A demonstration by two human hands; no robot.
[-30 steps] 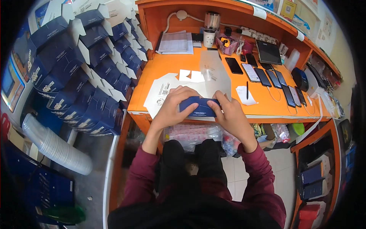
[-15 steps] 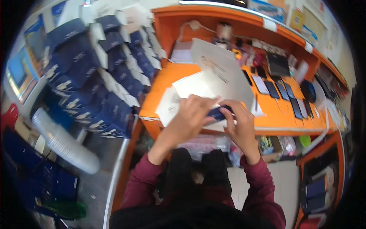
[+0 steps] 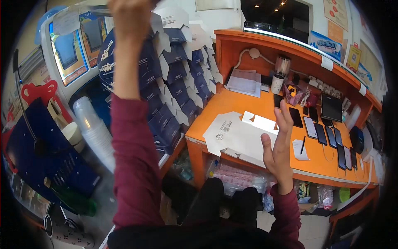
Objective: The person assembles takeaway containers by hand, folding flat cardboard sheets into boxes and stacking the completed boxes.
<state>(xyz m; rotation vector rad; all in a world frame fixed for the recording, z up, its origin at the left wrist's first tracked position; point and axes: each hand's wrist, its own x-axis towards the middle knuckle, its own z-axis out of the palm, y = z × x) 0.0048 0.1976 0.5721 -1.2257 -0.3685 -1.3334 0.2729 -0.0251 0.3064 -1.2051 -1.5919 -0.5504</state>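
Observation:
My left hand [image 3: 130, 18] is raised at the top edge of the view, above the tall stacks of dark blue folded cardboard boxes [image 3: 147, 89]. Its fingers are cut off or blurred there, so what they hold, if anything, cannot be made out. My right hand [image 3: 280, 149] hovers at the front of the orange desk [image 3: 199, 135], fingers stretched up and thumb apart, holding nothing. Just left of it lies a flat white cardboard box blank [image 3: 238, 139] with cut flaps and small print.
Several phones [image 3: 319, 133] lie in rows on the desk's right side, near a pen [image 3: 302, 145] on paper. Papers [image 3: 244, 83] and a cup [image 3: 277, 84] stand at the back. Stacked clear plastic cups [image 3: 95, 128] lean at left.
My left hand has moved from the desk up and left to the stacks. My right hand has let go of the dark blue box piece and opened. The large sheet held up over the desk is gone.

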